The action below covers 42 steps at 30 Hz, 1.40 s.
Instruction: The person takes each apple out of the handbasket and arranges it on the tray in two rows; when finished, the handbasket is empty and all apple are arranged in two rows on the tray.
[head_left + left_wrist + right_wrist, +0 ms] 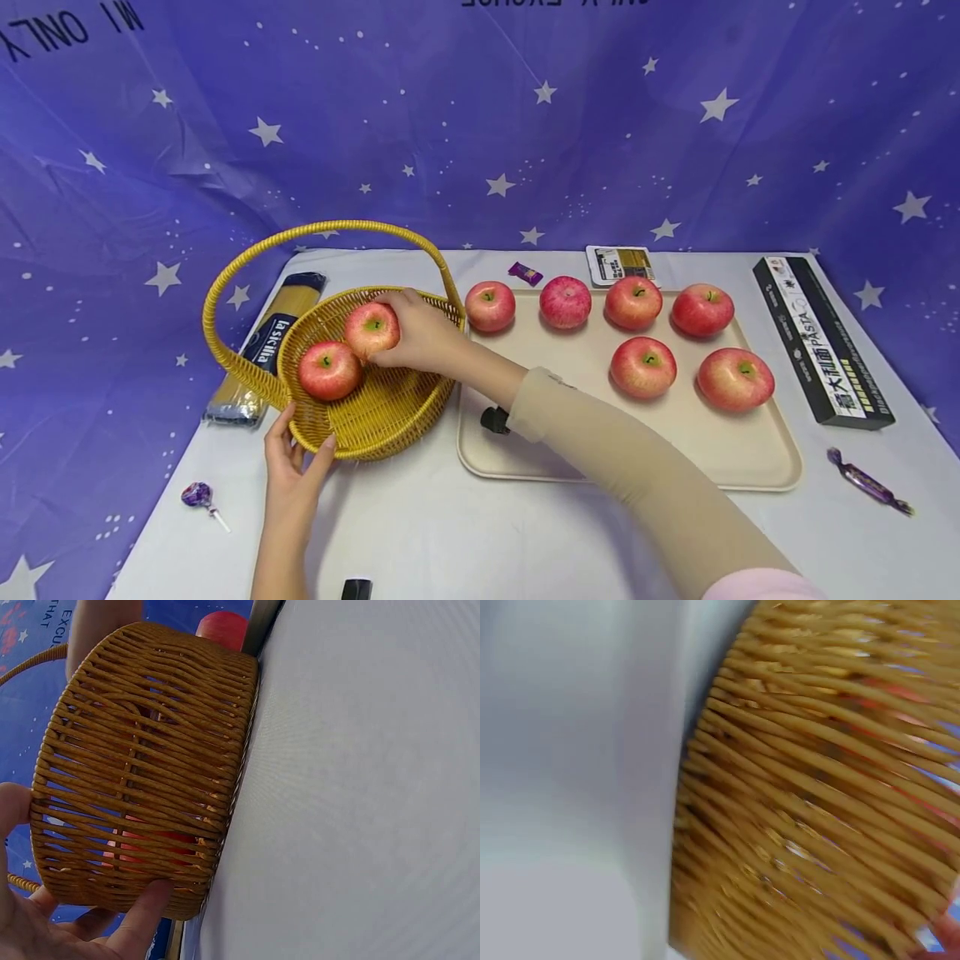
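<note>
A yellow wicker basket (393,421) with a tall hoop handle stands at the left of the table. My right hand (420,333) reaches over its rim and grips a red apple (370,327) inside the basket. Beside that one lies another red apple (328,371), also within the basket. At the near left rim, my left hand (294,467) holds the basket, thumb and fingers spread along its edge. The left wrist view shows the left fingers (142,919) against the woven wall. In the right wrist view the weave (817,780) fills much of the picture, blurred.
Several red apples, one an apple (643,367) in the front row, sit on a beige tray (555,467). A pasta pack (273,333) lies behind the basket. Around are a black pasta box (821,342), a lollipop (198,495), a wrapped candy (870,483) and a small purple candy (525,273).
</note>
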Available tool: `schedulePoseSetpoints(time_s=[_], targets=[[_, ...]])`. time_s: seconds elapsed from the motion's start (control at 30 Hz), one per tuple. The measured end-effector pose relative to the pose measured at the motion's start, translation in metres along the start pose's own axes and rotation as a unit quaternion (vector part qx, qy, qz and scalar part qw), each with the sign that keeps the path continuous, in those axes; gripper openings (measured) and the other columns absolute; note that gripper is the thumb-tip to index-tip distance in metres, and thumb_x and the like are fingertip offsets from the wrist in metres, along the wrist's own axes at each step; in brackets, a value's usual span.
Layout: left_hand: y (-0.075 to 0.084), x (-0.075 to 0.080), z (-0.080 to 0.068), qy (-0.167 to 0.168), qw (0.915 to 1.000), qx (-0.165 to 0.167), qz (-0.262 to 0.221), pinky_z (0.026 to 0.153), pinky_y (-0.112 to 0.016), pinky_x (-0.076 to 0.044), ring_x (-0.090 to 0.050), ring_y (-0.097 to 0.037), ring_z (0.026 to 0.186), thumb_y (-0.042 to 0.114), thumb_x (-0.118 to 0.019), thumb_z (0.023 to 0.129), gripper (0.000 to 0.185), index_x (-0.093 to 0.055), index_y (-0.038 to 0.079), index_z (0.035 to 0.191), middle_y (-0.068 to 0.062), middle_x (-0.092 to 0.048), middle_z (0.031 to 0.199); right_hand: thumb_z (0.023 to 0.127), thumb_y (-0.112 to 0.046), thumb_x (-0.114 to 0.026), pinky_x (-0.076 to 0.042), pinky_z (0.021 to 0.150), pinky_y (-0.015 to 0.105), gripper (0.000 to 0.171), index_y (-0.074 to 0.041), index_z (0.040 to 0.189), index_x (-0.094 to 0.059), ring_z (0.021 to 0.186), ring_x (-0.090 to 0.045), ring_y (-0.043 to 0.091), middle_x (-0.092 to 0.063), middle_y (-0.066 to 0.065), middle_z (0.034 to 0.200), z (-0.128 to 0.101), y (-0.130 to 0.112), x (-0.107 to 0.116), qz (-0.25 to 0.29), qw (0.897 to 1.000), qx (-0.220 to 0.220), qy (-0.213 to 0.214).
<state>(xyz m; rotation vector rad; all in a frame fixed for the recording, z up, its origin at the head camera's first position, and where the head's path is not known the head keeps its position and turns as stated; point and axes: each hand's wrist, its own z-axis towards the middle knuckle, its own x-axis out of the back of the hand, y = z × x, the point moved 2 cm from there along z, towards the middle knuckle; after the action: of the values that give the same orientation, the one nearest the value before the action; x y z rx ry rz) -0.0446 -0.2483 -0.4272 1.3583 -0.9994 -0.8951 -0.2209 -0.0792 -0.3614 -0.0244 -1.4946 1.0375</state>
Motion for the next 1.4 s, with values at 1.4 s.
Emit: schedulePoseSetpoints(time_s=[1.4], targets=[[0.000,0.001,-0.002,0.003,1.0000,0.003,0.005,0.103,-0.014,-0.036,-0.013,-0.030,0.144,0.000,-0.056,0.095,0.073,-0.014,0.013,0.152,-0.011,-0.008,0.158,0.076,-0.034,-0.081,-0.045,0.100,0.052,0.080,-0.007,0.140,-0.042,0.119,-0.051,0.031,-0.050,0.016,0.134,-0.164,0.137,0.096,-0.023,0.989,-0.141,-0.038]])
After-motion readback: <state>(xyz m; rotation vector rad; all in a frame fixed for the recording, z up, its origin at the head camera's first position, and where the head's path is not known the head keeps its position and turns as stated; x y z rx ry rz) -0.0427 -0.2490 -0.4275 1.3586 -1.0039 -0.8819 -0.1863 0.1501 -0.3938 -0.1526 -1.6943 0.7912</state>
